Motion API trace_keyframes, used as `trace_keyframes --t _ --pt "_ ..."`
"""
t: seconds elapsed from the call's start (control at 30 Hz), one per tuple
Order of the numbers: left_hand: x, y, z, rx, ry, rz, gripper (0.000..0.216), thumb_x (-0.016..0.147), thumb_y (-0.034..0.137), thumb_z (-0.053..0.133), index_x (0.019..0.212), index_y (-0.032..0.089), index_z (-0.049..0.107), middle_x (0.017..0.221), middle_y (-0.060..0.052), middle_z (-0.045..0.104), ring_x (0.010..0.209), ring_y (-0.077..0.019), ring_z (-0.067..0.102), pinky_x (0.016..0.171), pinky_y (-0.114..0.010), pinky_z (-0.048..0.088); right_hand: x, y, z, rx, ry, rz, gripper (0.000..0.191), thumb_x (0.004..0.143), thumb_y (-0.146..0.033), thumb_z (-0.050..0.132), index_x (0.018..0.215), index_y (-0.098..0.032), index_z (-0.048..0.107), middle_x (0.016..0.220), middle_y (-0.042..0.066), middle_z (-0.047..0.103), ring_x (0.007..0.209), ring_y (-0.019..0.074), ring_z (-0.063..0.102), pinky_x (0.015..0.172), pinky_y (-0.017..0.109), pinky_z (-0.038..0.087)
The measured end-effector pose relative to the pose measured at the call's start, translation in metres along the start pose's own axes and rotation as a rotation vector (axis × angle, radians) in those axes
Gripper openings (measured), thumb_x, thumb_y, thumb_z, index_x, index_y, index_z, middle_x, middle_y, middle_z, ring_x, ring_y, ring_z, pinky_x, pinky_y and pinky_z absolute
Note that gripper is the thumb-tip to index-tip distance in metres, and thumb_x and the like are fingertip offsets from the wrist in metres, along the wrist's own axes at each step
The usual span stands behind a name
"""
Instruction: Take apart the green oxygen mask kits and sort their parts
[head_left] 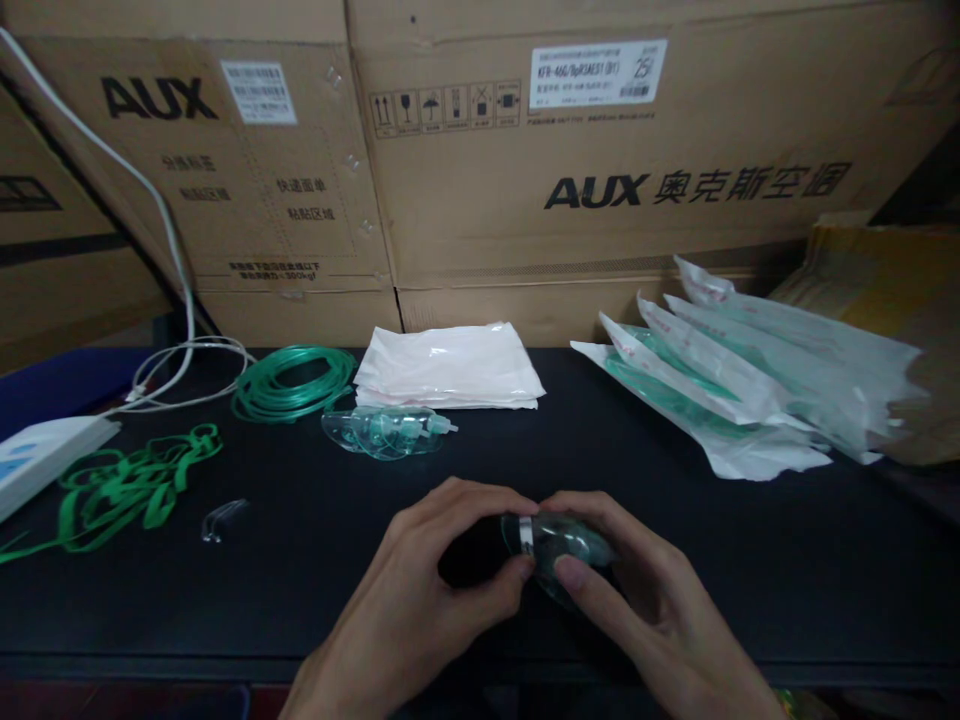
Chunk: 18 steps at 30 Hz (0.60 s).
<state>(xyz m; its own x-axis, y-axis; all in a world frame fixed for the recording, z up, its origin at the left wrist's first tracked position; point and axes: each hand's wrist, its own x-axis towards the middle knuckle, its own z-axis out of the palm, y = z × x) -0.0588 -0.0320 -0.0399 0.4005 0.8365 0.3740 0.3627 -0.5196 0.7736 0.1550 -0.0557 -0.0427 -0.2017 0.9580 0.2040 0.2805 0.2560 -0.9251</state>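
Near the front edge of the black table, a clear greenish oxygen mask (pixel 574 540) is held between both hands. My left hand (pixel 442 575) pinches the mask's narrow end, thumb and fingers at a silver metal nose strip (pixel 526 535). Wrapped round the mask's body from the right is my right hand (pixel 637 590), its thumb pressed on the near face. Part of the mask is hidden behind the fingers. Just beyond the hands lie several similar clear masks (pixel 390 432), nested together, with pale connectors pointing right.
Coiled green tubing (pixel 294 383) sits back left, near green elastic straps (pixel 142 485) and small clear-and-metal pieces (pixel 223 520). White folded packets (pixel 450 368) lie at the back; bagged sets (pixel 735 370) stack at right. A white power strip (pixel 52 455) and cardboard boxes (pixel 465 220) border the table.
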Motion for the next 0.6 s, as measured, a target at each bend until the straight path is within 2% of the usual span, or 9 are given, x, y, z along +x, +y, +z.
trace_keyframes --t 0.07,0.13,0.3,0.47,0.6 --pt "0.0 -0.001 -0.001 -0.004 0.005 -0.025 0.04 0.09 0.015 0.074 0.121 0.038 0.069 0.114 0.008 0.075 0.103 -0.0131 0.071 0.093 -0.024 0.056 -0.002 0.004 0.0 -0.025 -0.016 -0.007 0.023 0.096 -0.034 0.065 0.119 -0.032 0.066 0.114 0.001 0.074 0.105 0.0192 0.072 0.09 0.027 0.057" --pt "0.0 -0.002 -0.001 0.006 0.002 -0.033 0.039 0.091 0.017 0.074 0.122 0.039 0.069 0.115 0.008 0.076 0.103 -0.0129 0.072 0.094 -0.023 0.055 -0.002 0.008 0.001 -0.043 -0.004 -0.016 0.027 0.096 -0.03 0.065 0.122 -0.033 0.063 0.117 0.0 0.073 0.109 0.0195 0.071 0.09 0.027 0.056" --pt "0.0 -0.002 0.0 0.011 0.012 -0.021 0.038 0.091 0.018 0.075 0.124 0.038 0.069 0.116 0.008 0.077 0.104 -0.0132 0.073 0.098 -0.024 0.055 0.002 0.011 0.003 -0.043 0.006 -0.031 0.022 0.095 -0.026 0.063 0.116 -0.032 0.064 0.104 -0.001 0.073 0.099 0.0183 0.072 0.079 0.025 0.057" --pt "0.001 0.0 0.001 -0.044 0.018 0.036 0.037 0.089 0.016 0.076 0.122 0.033 0.072 0.118 0.005 0.078 0.108 -0.0144 0.073 0.098 -0.024 0.056 0.003 0.006 0.004 -0.044 -0.009 -0.034 0.017 0.095 -0.028 0.064 0.112 -0.029 0.068 0.105 0.0 0.076 0.096 0.0182 0.072 0.077 0.024 0.057" --pt "0.0 -0.002 0.0 -0.027 0.019 0.016 0.038 0.091 0.019 0.077 0.125 0.035 0.071 0.118 0.005 0.077 0.106 -0.0132 0.073 0.097 -0.022 0.056 0.004 0.001 0.005 -0.046 -0.003 0.002 0.014 0.096 -0.033 0.061 0.106 -0.027 0.069 0.095 0.0 0.076 0.091 0.0187 0.073 0.074 0.024 0.057"
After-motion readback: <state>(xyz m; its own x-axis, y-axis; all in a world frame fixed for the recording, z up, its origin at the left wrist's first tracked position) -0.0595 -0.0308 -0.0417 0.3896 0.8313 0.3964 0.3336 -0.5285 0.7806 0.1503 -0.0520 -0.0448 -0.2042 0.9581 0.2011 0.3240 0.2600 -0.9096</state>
